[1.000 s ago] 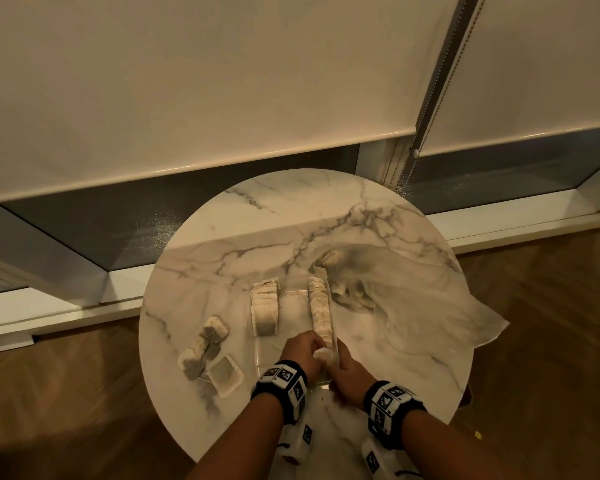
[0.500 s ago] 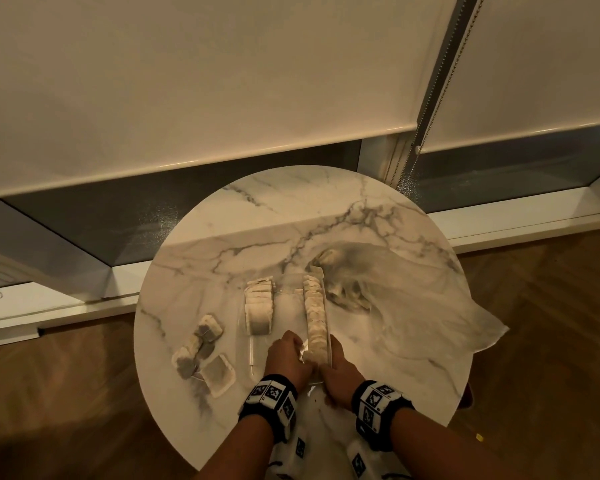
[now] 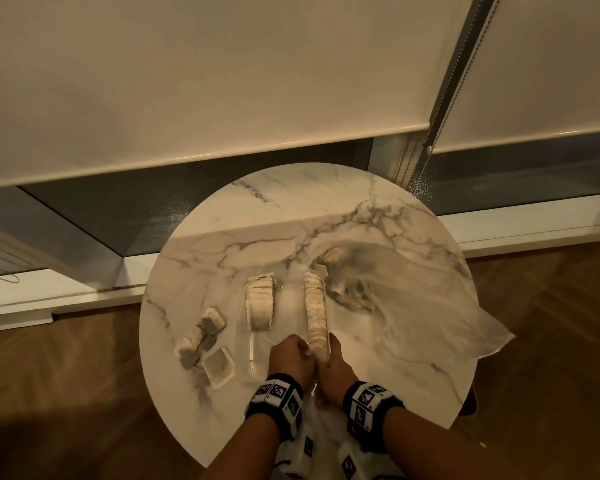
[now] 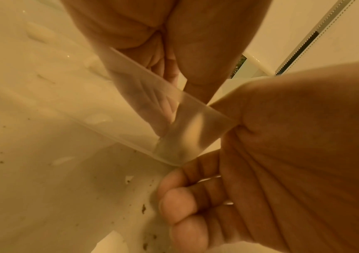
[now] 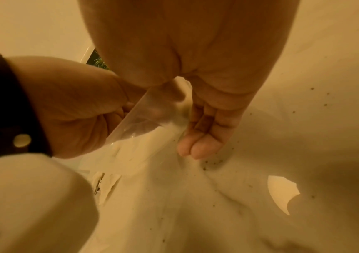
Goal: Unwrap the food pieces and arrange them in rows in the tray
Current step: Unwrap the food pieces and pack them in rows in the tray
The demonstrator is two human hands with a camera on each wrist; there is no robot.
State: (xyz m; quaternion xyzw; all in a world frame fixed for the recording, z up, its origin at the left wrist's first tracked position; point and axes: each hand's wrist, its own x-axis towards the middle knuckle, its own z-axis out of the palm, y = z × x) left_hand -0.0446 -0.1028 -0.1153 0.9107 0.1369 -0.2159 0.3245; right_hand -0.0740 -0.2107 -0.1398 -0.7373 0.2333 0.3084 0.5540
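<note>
A clear tray (image 3: 290, 306) on the round marble table (image 3: 326, 202) holds a short left row (image 3: 260, 303) and a longer right row (image 3: 316, 317) of pale food pieces. Both hands meet at the right row's near end. My left hand (image 3: 291, 355) curls its fingers inside the tray's near wall (image 4: 174, 119), with the thumb at the wall's top edge. My right hand (image 3: 336, 367) lays straight fingers (image 5: 204, 130) down the outside of the tray's corner (image 5: 144, 116), and their tips touch the table. The row's nearest piece is hidden between the hands.
Several loose pieces (image 3: 201, 337) and a flat one (image 3: 219, 367) lie left of the tray. A crumpled clear plastic bag (image 3: 406, 306) spreads over the table's right side. Dark crumbs (image 5: 213, 162) and torn paper scraps (image 5: 282, 193) lie near my right hand.
The white piece that showed between my hands a second ago is now covered. Both hands have closed in on the near end of the right row.
</note>
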